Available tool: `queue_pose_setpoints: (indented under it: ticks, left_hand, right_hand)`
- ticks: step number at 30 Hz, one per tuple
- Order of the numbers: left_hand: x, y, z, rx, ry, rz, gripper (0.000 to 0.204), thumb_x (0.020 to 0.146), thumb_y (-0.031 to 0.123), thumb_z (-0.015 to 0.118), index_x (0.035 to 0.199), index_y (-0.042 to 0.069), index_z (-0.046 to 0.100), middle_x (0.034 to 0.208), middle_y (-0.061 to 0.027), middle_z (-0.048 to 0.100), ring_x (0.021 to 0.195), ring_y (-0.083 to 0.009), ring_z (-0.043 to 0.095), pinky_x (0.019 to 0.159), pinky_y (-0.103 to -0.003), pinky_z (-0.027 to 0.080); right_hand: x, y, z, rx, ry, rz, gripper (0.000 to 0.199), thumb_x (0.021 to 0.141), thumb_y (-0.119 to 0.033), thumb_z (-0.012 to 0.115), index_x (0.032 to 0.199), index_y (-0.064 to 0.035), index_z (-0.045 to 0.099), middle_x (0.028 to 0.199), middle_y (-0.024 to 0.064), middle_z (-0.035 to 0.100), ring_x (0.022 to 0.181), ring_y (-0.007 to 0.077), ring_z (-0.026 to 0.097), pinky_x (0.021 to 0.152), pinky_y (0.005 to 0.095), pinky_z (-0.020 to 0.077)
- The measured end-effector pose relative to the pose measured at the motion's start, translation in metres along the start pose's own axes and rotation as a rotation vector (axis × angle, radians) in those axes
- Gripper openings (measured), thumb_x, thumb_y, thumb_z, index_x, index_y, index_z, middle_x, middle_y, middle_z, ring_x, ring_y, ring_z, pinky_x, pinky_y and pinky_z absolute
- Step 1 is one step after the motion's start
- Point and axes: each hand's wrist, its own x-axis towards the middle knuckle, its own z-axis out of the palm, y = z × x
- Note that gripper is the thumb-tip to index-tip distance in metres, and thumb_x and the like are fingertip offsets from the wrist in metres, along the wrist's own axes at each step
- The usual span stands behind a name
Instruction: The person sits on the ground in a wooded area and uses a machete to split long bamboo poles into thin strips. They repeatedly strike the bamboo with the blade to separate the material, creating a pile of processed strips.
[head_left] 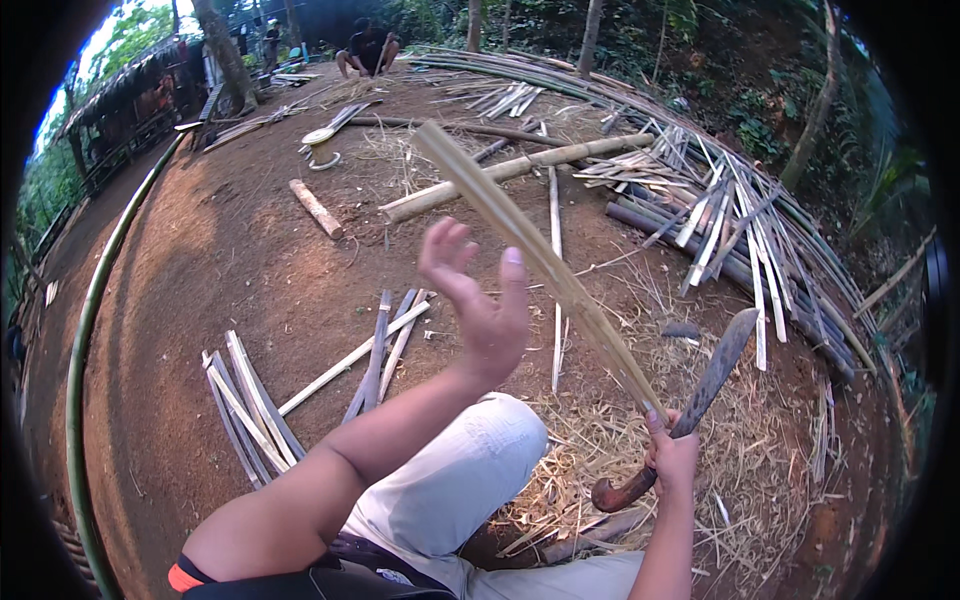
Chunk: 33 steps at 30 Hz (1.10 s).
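Note:
My right hand [674, 456] is closed around a machete [716, 376], its dark blade slanting up to the right and its curved wooden handle end jutting out at lower left. The same hand also grips the lower end of a long split bamboo strip [562, 280], pinched near the thumb. That strip rises away from me to the upper left. Raised beside its middle is my left hand [485, 310], fingers apart and thumb up, with nothing in it. My bent knee [470, 455] in pale trousers lies under the left arm.
Shavings [740, 480] cover the ground at right. Split strips lie in a small bundle [255, 405] at left and a large pile [730, 215] at far right. A bamboo pole [520, 170] and a short log [316, 208] lie ahead. Another person [370, 48] squats far off.

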Motion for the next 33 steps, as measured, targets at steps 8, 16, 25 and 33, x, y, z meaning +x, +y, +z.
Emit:
queue_pose_setpoints:
  ticks: [8, 16, 25, 33]
  left_hand:
    - [0.104, 0.028, -0.060, 0.846, -1.395, 0.767, 0.050, 0.084, 0.049, 0.069, 0.112, 0.009, 0.060, 0.108, -0.0157, 0.063, 0.106, -0.0271, 0.060, 0.098, -0.046, 0.042]
    - [0.045, 0.020, -0.080, 0.545, -1.866, -0.760, 0.040, 0.099, 0.042, 0.052, 0.081, 0.007, 0.058, 0.060, 0.0023, 0.049, 0.050, -0.0083, 0.046, 0.045, -0.027, 0.037]
    - [-0.068, 0.059, -0.039, -0.267, -1.416, -1.507, 0.025, 0.106, 0.028, 0.041, 0.095, 0.007, 0.049, 0.073, 0.0026, 0.043, 0.053, -0.0045, 0.034, 0.046, -0.021, 0.030]
    - [-0.127, 0.074, -0.035, -0.202, -1.168, -1.424, 0.017, 0.103, 0.018, 0.044, 0.098, 0.006, 0.054, 0.071, 0.0027, 0.047, 0.057, -0.0042, 0.042, 0.048, -0.023, 0.035]
  right_hand:
    - [0.003, -0.002, -0.045, -0.160, 0.089, 0.010, 0.027, 0.083, -0.020, 0.079, 0.096, -0.0058, 0.061, 0.055, -0.0087, 0.042, 0.041, 0.0031, 0.034, 0.039, 0.0244, 0.0254]
    - [-0.012, -0.030, -0.010, -0.393, 0.601, -0.377, 0.016, 0.088, -0.019, 0.072, 0.096, -0.0069, 0.067, 0.053, -0.0072, 0.036, 0.049, 0.0047, 0.030, 0.048, 0.0264, 0.0251]
    - [-0.061, -0.025, 0.038, -0.838, 0.027, -0.690, 0.016, 0.084, -0.015, 0.060, 0.074, -0.0024, 0.058, 0.061, 0.0161, 0.062, 0.055, 0.0351, 0.063, 0.054, 0.0477, 0.0500]
    - [-0.062, -0.008, 0.035, -0.943, -0.088, -0.695, 0.010, 0.078, -0.010, 0.056, 0.070, -0.0048, 0.059, 0.062, 0.0156, 0.064, 0.059, 0.0329, 0.067, 0.056, 0.0436, 0.0543]
